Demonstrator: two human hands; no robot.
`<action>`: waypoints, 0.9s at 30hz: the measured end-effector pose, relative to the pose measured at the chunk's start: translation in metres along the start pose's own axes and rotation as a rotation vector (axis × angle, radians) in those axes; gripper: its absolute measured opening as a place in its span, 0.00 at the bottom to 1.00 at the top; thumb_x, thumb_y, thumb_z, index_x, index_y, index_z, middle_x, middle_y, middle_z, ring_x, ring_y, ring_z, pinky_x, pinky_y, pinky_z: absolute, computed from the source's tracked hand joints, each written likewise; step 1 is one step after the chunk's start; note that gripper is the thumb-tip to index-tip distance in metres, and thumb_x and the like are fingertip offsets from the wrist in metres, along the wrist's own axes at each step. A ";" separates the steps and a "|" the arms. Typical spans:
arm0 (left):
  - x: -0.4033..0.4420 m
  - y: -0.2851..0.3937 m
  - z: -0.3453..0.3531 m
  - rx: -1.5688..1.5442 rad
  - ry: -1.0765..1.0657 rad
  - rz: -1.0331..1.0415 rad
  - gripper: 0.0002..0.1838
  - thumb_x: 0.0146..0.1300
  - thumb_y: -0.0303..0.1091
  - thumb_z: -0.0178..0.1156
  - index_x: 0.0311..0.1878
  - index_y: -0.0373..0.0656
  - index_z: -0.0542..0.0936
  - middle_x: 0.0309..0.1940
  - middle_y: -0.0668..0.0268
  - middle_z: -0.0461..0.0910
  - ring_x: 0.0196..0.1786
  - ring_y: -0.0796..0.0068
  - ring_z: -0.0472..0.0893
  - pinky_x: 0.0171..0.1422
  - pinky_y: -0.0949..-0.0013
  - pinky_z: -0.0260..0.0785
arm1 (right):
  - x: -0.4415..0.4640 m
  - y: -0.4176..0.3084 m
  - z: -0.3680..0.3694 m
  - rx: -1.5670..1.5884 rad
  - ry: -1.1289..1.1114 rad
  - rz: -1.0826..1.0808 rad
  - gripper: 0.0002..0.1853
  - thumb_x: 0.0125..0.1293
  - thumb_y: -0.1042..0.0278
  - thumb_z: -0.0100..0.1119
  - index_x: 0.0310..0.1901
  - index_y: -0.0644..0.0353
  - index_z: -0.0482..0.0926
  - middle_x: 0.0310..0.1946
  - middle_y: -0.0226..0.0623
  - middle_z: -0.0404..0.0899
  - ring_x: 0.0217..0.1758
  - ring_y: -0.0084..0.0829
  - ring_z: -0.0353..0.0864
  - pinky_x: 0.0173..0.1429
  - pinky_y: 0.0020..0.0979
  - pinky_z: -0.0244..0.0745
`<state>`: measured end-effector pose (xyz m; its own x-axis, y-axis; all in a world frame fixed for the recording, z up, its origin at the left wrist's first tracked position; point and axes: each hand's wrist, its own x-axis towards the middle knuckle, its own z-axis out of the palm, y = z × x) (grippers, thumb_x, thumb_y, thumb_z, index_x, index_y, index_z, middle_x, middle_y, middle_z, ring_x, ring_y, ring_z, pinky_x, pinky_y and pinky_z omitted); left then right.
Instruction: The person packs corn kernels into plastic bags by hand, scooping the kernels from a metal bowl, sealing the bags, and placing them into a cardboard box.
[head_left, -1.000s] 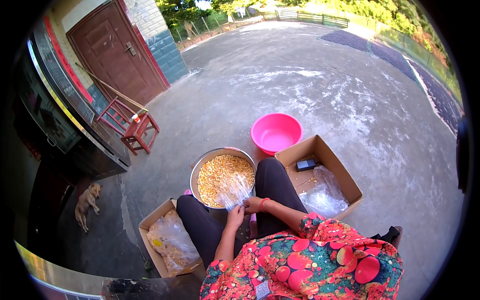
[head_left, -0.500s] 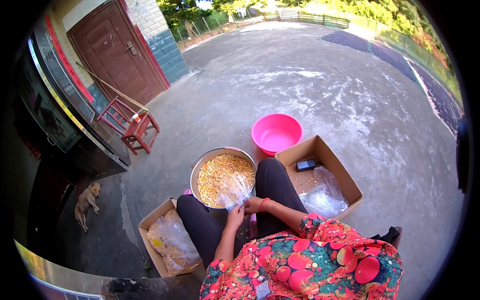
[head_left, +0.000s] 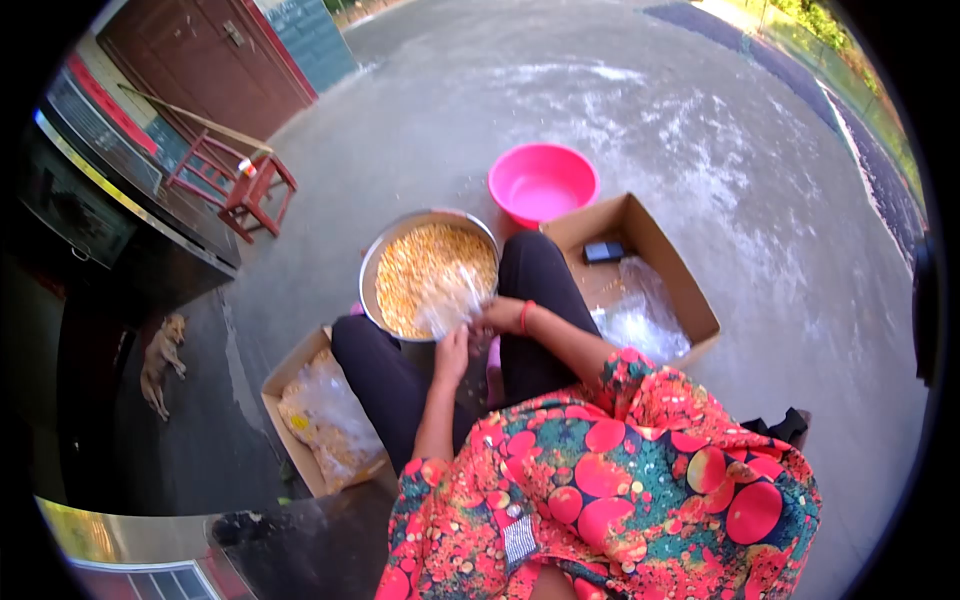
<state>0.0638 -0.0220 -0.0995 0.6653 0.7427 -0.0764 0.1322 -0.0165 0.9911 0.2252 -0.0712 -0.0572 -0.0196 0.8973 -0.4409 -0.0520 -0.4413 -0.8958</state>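
A clear plastic bag (head_left: 452, 300) lies over the near right side of a wide metal basin, its edge gathered at my hands. My left hand (head_left: 453, 352) is closed on the near edge of the bag. Close beside it, my right hand (head_left: 498, 316), with a red band at the wrist, also grips the bag's edge. The metal basin (head_left: 368, 262) stands between my knees, full of yellow corn kernels (head_left: 425, 262). How much corn the bag itself holds is hard to make out.
On my right stands a cardboard box (head_left: 680, 262) with clear plastic bags (head_left: 645, 320) and a dark device (head_left: 603, 252). A pink basin (head_left: 545, 180) sits beyond. To the left are a box (head_left: 285, 420) with a filled bag (head_left: 330, 410), a dog (head_left: 162, 365) and a red chair (head_left: 255, 190).
My view has tilted downward, so everything sits higher in the picture. Both hands stay close together on the bag, the right a little farther from the left than before.
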 end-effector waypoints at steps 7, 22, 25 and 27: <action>-0.010 0.036 0.005 -0.093 0.034 0.098 0.19 0.66 0.36 0.47 0.55 0.35 0.69 0.40 0.63 0.77 0.32 0.81 0.76 0.35 0.79 0.72 | -0.005 -0.012 -0.002 0.406 0.033 0.039 0.04 0.60 0.70 0.55 0.32 0.59 0.76 0.19 0.28 0.73 0.23 0.22 0.73 0.30 0.28 0.73; -0.028 0.097 0.048 0.379 0.211 0.493 0.44 0.47 0.50 0.66 0.62 0.38 0.59 0.59 0.51 0.59 0.62 0.56 0.60 0.64 0.59 0.54 | 0.000 -0.012 -0.002 0.469 0.083 -0.018 0.05 0.59 0.69 0.55 0.34 0.59 0.74 0.20 0.25 0.70 0.23 0.19 0.71 0.26 0.24 0.73; -0.026 0.095 0.052 0.303 0.196 0.466 0.45 0.47 0.50 0.66 0.63 0.37 0.58 0.60 0.51 0.58 0.63 0.56 0.60 0.64 0.59 0.54 | 0.001 -0.010 -0.003 0.483 0.075 -0.021 0.05 0.59 0.68 0.54 0.34 0.58 0.74 0.22 0.24 0.70 0.24 0.18 0.70 0.27 0.24 0.73; -0.026 0.092 0.054 0.292 0.183 0.441 0.46 0.47 0.51 0.66 0.63 0.37 0.57 0.60 0.51 0.58 0.63 0.56 0.59 0.64 0.60 0.54 | 0.003 -0.008 -0.004 0.454 0.044 -0.069 0.06 0.61 0.67 0.53 0.34 0.59 0.74 0.24 0.25 0.72 0.27 0.20 0.72 0.29 0.24 0.74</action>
<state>0.0984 -0.0787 -0.0123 0.5685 0.7272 0.3848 0.0857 -0.5175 0.8514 0.2294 -0.0654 -0.0517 0.0411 0.9190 -0.3920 -0.4841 -0.3249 -0.8124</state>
